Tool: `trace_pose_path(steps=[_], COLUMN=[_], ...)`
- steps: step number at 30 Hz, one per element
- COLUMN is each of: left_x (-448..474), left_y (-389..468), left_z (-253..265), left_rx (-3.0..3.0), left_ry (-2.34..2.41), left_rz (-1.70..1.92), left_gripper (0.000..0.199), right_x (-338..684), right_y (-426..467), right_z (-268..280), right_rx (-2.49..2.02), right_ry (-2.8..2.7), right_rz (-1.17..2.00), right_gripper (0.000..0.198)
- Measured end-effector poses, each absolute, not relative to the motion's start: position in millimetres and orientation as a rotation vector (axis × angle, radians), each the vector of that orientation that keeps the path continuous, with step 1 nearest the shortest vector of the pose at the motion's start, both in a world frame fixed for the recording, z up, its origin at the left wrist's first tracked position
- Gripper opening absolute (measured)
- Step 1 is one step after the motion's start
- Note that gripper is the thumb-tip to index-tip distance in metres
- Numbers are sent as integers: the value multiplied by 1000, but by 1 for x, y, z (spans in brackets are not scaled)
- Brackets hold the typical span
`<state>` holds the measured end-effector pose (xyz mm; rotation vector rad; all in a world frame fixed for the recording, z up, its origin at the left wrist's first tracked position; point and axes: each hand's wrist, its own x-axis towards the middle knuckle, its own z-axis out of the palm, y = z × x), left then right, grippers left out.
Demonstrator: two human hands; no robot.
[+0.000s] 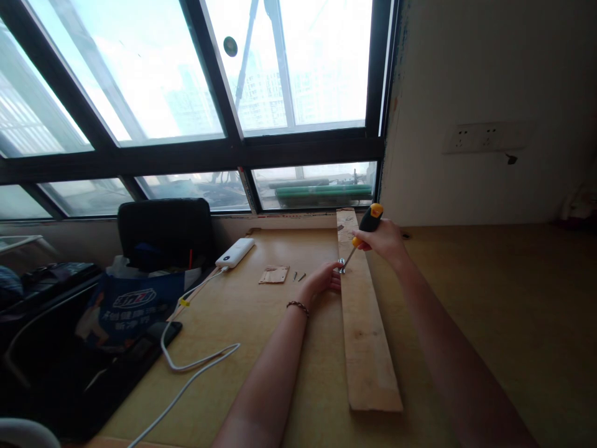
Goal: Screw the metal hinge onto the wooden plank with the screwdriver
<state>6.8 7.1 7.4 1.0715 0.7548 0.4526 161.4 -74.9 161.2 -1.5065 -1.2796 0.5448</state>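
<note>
A long wooden board point(366, 330) lies on the table, running away from me. At its left edge sits a small metal hinge point(342, 266). My left hand point(324, 279) is closed at that edge, thumb and fingers on the hinge and the board's side. A screwdriver with a black and yellow handle point(370, 219) slants down to the hinge, its tip touching or very near it. My right hand point(380, 239) is wrapped round the lower part of the handle. Left of the board lie two screws point(298, 277) and a thin piece of wood point(273, 274).
A white power bank point(236, 252) lies near the table's left edge, with a white cable point(200, 364) looping toward me. Beyond that edge are a black chair point(164, 227) and a blue bag point(125, 311). Windows and a wall with sockets point(488, 137) bound the table point(471, 298).
</note>
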Motion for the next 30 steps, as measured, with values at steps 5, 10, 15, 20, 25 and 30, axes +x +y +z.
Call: trace_pose_path(steps=[5,10,15,20,25,30], left_x=[7,7,8,8,8,9], left_y=[10,11,11,13,12,8], left_z=[3,1,0,-4,-4,1], left_rx=[1056,1063,1054,1041,1057,1076], left_ry=[771,764,766,783,761,748], left_rz=[470,485,494,523,549,546], left_gripper=[22,22,22,24,26,25], right_x=[162,162,164,164,155,149], right_y=[-73,-75,-80,-75,-71,-73], right_z=[158,159,164,158,152,154], right_rx=[-1463,-1266,-1163,-1429,-1536,-1314], right_ry=[-1292,-1218,-1159,-1293,-1346,-1325], right_rz=[604,890,993,542,115,572], right_gripper=[16,16,29,32,43,44])
